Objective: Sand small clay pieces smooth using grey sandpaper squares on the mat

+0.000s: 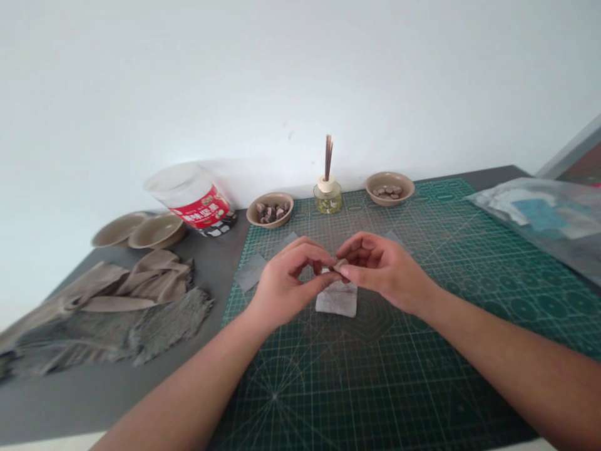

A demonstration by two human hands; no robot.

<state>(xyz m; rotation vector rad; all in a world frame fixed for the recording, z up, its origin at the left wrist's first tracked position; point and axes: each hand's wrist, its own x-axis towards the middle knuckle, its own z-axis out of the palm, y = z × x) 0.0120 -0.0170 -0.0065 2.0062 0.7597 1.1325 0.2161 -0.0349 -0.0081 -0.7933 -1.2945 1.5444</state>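
Pinching brown piece (pixel 341 265) | left hand (pixel 292 275), right hand (pixel 385 269): fingers (pixel 359 274) of both grasping it | pad (pixel 336 303) beneath, on green mat (pixel 338 382) | bowl (pixel 271 224) of chunks (pixel 271 213) farther back

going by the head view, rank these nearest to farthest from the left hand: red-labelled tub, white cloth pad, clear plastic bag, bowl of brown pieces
From the left hand:
1. White cloth pad, just right, below the fingertips
2. Bowl of brown pieces, behind
3. Red-labelled tub, back left
4. Clear plastic bag, far right
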